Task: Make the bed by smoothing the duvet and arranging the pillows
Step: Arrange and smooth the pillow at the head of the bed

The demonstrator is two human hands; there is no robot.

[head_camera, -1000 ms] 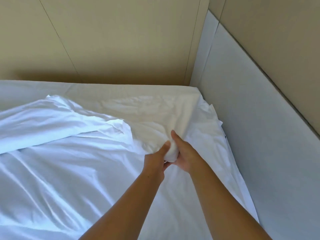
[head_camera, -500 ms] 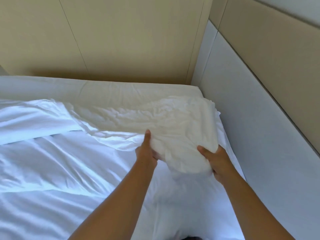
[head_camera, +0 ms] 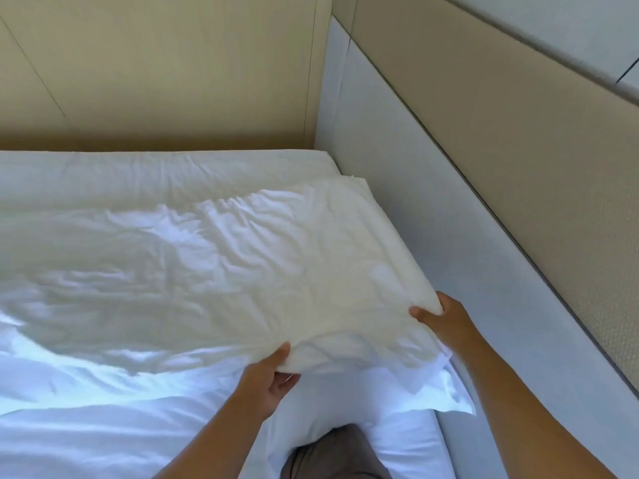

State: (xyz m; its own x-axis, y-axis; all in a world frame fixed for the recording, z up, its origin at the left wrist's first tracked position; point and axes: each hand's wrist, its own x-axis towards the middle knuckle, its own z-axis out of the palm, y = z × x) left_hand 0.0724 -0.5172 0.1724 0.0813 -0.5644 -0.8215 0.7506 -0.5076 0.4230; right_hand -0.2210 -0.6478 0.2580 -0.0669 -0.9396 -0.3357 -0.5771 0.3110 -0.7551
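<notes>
A white, wrinkled duvet point(head_camera: 207, 264) lies spread over the far half of the bed, reaching the corner by the padded wall. My left hand point(head_camera: 269, 378) grips its near edge from below, thumb on top. My right hand point(head_camera: 442, 319) grips the duvet's right corner next to the wall. The held edge is lifted slightly above the white sheet point(head_camera: 103, 420) that covers the near part of the mattress. A flat white fabric corner point(head_camera: 446, 392) shows under the lifted edge. No pillow is clearly visible.
A grey padded headboard point(head_camera: 432, 236) runs along the right side of the bed. Beige wall panels point(head_camera: 173, 70) stand behind the far edge. My knee in dark trousers point(head_camera: 332, 451) rests on the bed between my arms.
My hands have moved apart along the duvet edge, the right one toward the wall. The bunched duvet has been spread flatter and pulled toward me, covering more of the bed.
</notes>
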